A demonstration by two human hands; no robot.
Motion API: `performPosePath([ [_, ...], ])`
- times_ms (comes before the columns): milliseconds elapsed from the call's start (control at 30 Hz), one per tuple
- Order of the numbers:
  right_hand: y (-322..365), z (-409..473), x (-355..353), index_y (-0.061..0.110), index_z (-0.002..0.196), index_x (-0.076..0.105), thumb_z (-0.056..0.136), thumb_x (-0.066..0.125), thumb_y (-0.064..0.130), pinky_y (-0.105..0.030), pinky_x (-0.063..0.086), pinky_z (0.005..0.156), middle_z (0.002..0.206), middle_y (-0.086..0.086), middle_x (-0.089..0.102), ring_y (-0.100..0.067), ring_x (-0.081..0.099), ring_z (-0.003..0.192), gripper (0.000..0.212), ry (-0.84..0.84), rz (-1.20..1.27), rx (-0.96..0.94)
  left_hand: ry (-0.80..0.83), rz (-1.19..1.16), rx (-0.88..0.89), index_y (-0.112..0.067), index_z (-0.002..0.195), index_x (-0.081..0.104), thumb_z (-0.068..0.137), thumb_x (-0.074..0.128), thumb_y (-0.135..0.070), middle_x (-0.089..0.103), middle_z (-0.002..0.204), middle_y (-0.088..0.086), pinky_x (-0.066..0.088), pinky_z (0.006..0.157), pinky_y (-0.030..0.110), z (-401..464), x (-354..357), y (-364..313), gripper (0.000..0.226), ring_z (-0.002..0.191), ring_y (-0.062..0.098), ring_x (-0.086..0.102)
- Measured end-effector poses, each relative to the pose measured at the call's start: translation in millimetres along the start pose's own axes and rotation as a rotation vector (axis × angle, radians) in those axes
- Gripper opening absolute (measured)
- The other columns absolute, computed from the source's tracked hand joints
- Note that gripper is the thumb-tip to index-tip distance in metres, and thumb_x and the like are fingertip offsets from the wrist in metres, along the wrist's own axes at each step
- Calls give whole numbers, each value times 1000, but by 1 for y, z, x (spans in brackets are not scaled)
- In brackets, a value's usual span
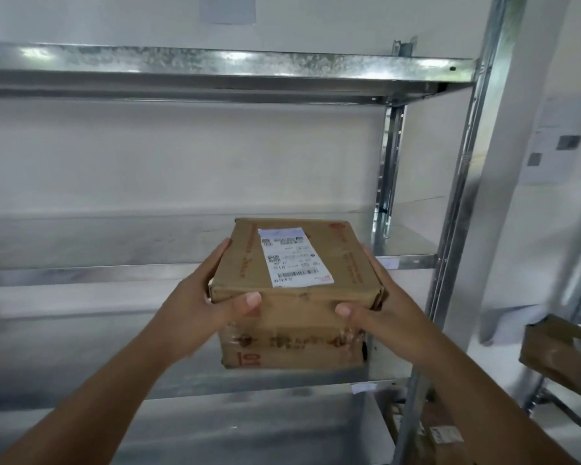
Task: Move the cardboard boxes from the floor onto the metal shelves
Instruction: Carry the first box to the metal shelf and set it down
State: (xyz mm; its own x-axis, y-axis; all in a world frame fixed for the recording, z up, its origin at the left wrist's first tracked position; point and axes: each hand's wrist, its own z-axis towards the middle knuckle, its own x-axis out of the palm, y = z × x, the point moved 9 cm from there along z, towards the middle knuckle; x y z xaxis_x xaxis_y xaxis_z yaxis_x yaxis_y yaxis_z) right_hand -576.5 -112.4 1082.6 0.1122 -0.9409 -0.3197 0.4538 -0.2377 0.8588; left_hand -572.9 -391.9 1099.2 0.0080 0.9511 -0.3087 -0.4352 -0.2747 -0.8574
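A brown cardboard box point(292, 297) with a white shipping label on top and red print on its sides hangs in the air in front of the metal shelves point(182, 273). My left hand point(212, 297) grips its left side, thumb on the near top edge. My right hand point(379, 307) grips the right side, thumb on the front face. The box is level with the middle shelf board, which is bare. The bottom of the box sits above the lower shelf board point(249, 387).
An upper shelf point(228, 67) runs across the top. A steel upright point(463, 196) stands just right of the box. Another cardboard box point(564, 350) rests on a rack at the right edge. More cardboard point(430, 427) lies low near the upright. A white wall is behind.
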Motion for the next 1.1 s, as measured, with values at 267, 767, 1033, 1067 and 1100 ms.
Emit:
performPosePath([
  [267, 24, 63, -45, 53, 161, 34, 59, 91, 77, -50, 50, 118, 142, 22, 70, -7, 66, 135, 119, -87, -12, -73, -14, -12, 130, -84, 120, 55, 51, 85, -89, 75, 126, -36, 59, 88, 17, 70, 3, -45, 75, 113, -12, 74],
  [767, 1, 175, -83, 39, 160, 43, 94, 82, 41, -17, 58, 92, 135, 19, 68, 8, 66, 117, 76, -121, -105, -14, -5, 49, 56, -38, 141, 63, 95, 84, -34, 81, 126, -17, 64, 77, 24, 198, 19, -24, 50, 110, 5, 80],
  [1033, -38, 198, -73, 29, 170, 23, 93, 85, 36, -23, 54, 103, 146, 15, 60, -5, 64, 122, 100, -122, -132, 83, 6, 26, -13, -36, 135, 63, 94, 84, -30, 82, 122, -9, 70, 77, 34, 219, 29, 18, 46, 99, 3, 82],
  [1067, -46, 199, -69, 30, 170, 23, 92, 86, 33, -16, 55, 94, 135, 23, 61, 3, 64, 112, 100, -112, -118, 88, 2, 25, -30, -37, 136, 63, 95, 84, -29, 82, 123, -6, 70, 80, 41, 220, 31, 27, 47, 105, 10, 82],
  [1100, -53, 202, -68, 30, 170, 25, 92, 86, 30, -15, 55, 92, 126, 28, 60, 8, 62, 108, 100, -119, -108, 86, -7, 18, -36, -37, 138, 63, 95, 85, -29, 82, 125, -5, 69, 84, 48, 221, 31, 32, 49, 111, 17, 80],
])
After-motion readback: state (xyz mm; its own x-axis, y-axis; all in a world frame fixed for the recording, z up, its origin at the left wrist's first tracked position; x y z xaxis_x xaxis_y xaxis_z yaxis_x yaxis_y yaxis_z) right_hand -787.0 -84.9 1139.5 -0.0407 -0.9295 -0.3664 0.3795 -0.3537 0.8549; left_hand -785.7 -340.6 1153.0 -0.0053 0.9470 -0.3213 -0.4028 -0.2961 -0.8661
